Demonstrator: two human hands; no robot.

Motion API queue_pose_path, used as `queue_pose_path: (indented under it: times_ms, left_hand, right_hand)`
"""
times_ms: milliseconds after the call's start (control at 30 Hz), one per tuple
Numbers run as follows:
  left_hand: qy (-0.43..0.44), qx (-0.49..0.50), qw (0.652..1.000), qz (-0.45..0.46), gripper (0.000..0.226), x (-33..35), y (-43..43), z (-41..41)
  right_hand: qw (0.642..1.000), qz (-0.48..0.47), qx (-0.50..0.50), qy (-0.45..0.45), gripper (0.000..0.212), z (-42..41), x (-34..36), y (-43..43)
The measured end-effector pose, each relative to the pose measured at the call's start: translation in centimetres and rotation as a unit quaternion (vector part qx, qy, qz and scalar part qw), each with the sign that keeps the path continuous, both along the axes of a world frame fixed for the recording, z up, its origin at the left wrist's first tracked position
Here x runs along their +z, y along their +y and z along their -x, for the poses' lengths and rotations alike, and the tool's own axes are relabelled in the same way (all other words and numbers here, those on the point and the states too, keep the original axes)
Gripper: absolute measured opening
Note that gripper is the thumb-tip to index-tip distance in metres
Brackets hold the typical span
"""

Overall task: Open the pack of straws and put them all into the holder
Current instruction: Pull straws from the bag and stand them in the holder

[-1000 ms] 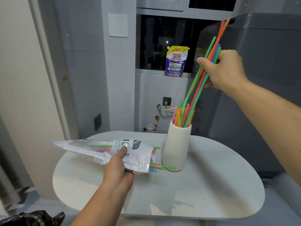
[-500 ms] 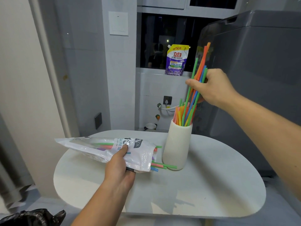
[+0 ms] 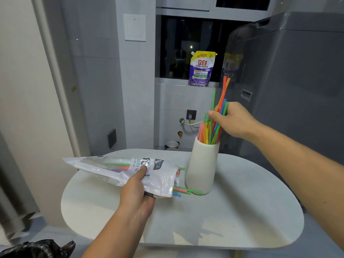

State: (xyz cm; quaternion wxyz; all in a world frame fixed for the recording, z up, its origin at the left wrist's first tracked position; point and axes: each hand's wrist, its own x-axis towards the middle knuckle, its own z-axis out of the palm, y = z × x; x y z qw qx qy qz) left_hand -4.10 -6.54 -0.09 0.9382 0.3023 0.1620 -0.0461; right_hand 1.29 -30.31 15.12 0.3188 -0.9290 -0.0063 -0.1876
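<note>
A cream ribbed holder [image 3: 203, 167] stands upright on the white oval table [image 3: 242, 211], with several coloured straws inside it. My right hand [image 3: 230, 120] grips a bundle of straws [image 3: 221, 101] just above the holder's mouth; their lower ends are down inside the holder. My left hand [image 3: 136, 190] holds the open white plastic straw pack [image 3: 119, 169] lying over the table's left side. Several straw ends [image 3: 186, 190] poke out of the pack's open right end, beside the holder's base.
A grey washing machine [image 3: 290, 90] stands close on the right behind the table. A purple detergent pouch [image 3: 202, 68] sits on the window ledge. A black plastic bag [image 3: 37, 248] lies at the bottom left. Grey wall and a curtain are on the left.
My right hand has come down and slightly left with the straw bundle, sinking the straws deeper into the holder. My left hand and the pack have stayed in place.
</note>
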Motion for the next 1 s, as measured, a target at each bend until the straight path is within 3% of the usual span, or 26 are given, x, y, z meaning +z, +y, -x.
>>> queue_pose_path:
  times_ms: [233,567,733,933,1000]
  left_hand:
    - [0.002,0.002,1.000,0.004,0.038,0.3,-0.1,0.2]
    - [0.019,0.009,1.000,0.012,0.038,0.9,-0.2,0.5]
    - [0.017,0.010,1.000,0.003,0.038,0.9,-0.1,0.6]
    - [0.011,0.004,1.000,-0.004,0.038,0.9,-0.1,0.7]
    - [0.014,0.005,1.000,-0.004,0.038,0.9,-0.1,0.7]
  right_hand:
    - [0.997,-0.063,0.014,0.040,0.031,-0.5,-0.8,-0.2]
    - [0.996,-0.081,0.041,-0.005,0.017,-0.2,-0.7,0.0]
    - [0.995,-0.087,0.039,-0.020,0.021,-0.1,-0.7,0.2]
    - [0.983,-0.097,0.086,-0.130,0.078,0.3,1.0,0.4]
    - [0.979,-0.059,0.104,-0.164,0.083,0.6,2.4,1.0]
